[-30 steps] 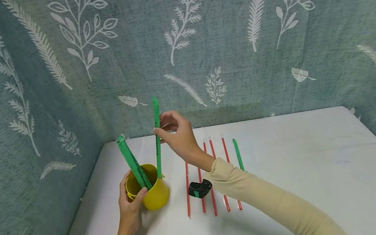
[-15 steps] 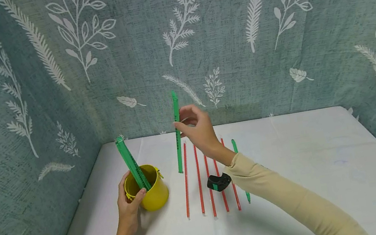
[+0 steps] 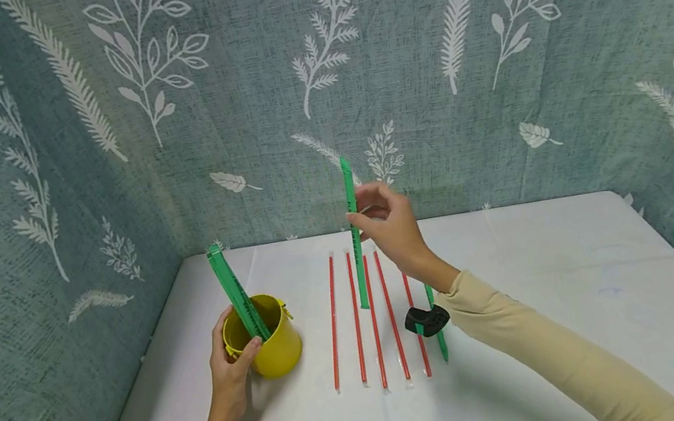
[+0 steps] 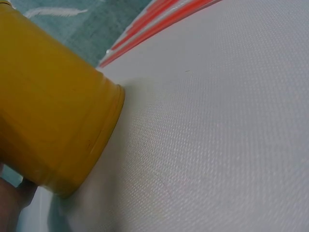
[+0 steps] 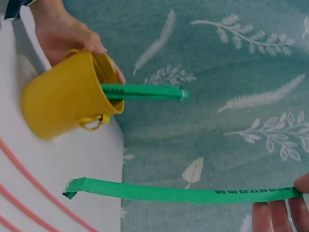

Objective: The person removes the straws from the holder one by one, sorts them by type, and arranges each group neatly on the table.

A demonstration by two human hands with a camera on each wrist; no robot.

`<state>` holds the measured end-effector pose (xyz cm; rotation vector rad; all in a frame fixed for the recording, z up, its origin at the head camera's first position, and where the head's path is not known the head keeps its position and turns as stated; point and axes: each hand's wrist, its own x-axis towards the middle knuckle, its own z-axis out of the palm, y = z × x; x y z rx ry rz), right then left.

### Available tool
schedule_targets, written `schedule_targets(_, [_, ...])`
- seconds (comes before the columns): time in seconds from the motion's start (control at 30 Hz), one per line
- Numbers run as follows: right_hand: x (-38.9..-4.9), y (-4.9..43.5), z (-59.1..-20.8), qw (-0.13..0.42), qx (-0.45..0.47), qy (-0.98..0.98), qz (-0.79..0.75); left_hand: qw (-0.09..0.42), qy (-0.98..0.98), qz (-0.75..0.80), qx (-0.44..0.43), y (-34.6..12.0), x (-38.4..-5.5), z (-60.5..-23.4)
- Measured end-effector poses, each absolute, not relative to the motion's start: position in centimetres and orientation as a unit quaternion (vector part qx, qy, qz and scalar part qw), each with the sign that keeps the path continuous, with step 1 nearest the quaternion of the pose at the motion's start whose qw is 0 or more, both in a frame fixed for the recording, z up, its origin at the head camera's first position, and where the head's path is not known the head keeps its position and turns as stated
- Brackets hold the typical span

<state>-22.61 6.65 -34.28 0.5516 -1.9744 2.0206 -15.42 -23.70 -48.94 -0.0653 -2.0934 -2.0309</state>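
My left hand [image 3: 230, 357] grips the side of a small yellow bucket [image 3: 281, 352], thumb at the rim, on the white table. Several slim green packets [image 3: 236, 292] lean together inside it, their tops sticking out. Between thumb and fingers, my right hand [image 3: 392, 227] pinches another slim green packet [image 3: 359, 259] with black printed characters. That packet hangs upright, overlapping the row of red straws in the head view. In the right wrist view its free end [image 5: 77, 186] looks flat and folded. What lies inside the green wrapping is hidden.
Several red straws [image 3: 333, 320] in clear wrappers lie side by side mid-table. To their right lies one more green packet [image 3: 444, 346], partly hidden behind the right wrist's black camera mount [image 3: 427, 320]. Leaf-patterned green cloth [image 3: 430, 126] stands behind the white table [image 3: 564, 306].
My right hand has carried the green packet rightward, from beside the bucket's rim to over the red straws. The left hand and the bucket stay nearly where they were.
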Motion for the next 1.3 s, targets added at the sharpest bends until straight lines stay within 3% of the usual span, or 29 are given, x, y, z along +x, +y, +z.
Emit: schedule_targets(1.3, [-21.4, 16.8, -38.7, 0.097, 0.085, -0.753, 0.645, 0.100, -0.748, -0.656, -0.026, -24.3, -15.4, -48.5])
